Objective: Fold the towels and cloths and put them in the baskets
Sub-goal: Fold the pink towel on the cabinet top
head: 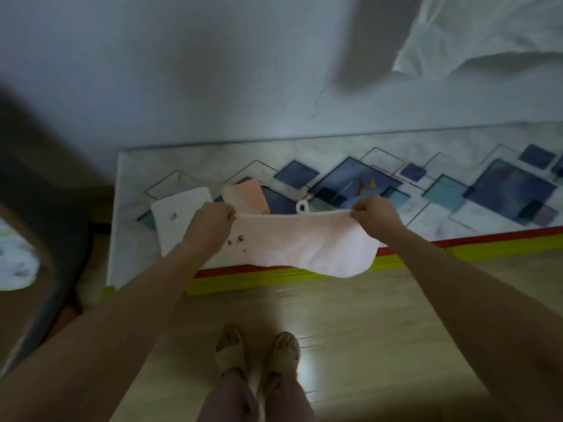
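Pinched a pink cloth (301, 245) by its top corners, left hand (207, 226) and right hand (376, 216), stretched taut for folding. Hung over the mat (457, 190) edge, beside a white cloth (179, 217).

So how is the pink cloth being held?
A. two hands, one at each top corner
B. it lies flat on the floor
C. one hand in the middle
A: the left hand and right hand each pinch a top corner of the pink cloth, which hangs between them.

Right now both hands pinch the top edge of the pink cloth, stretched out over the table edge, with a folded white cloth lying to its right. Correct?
Not quite. In the head view the folded white cloth lies to the left of the pink cloth, beside the left hand. The rest holds: both the left hand and the right hand pinch its top edge.
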### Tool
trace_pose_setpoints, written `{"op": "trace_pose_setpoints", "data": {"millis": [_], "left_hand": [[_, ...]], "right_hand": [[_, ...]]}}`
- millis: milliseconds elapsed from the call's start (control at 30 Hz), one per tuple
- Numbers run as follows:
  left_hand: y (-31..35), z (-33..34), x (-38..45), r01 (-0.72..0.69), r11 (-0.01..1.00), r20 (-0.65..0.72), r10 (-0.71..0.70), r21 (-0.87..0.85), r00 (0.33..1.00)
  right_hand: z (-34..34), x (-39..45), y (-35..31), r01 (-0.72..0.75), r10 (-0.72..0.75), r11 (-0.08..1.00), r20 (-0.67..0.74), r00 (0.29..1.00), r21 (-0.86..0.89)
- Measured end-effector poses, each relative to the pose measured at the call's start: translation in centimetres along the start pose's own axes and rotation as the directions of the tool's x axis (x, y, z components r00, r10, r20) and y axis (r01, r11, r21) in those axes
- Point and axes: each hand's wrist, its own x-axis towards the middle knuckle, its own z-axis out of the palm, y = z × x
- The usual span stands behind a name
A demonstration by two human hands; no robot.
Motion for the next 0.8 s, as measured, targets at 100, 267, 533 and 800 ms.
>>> {"op": "trace_pose_setpoints", "data": {"millis": [100,267,533,800], "left_hand": [[2.2,-0.1,2.8,-0.032,0.992,-0.16,0.012,-0.123,0.987],[2.8,3.4,4.4,-0.118,0.992,-0.207,0.105,-0.053,0.973],[1.3,18.0,4.6,-0.199,0.965,0.262,0.151,0.168,0.953],[-1.0,23.5,2.5,-0.022,0.999,0.417,0.007,0.033,0.909]], "right_hand": [[-0.2,2.4,1.3,0.032,-0.02,0.998,-0.193,0.981,0.059],[2.9,4.1,4.8,0.064,-0.022,0.992,-0.341,0.94,0.111],[15.4,6.3,12.7,-0.073,0.073,0.997,-0.025,0.997,0.004],[23.4,5.5,14.7,-0.225,0.222,0.969,-0.04,0.974,-0.103]]}}
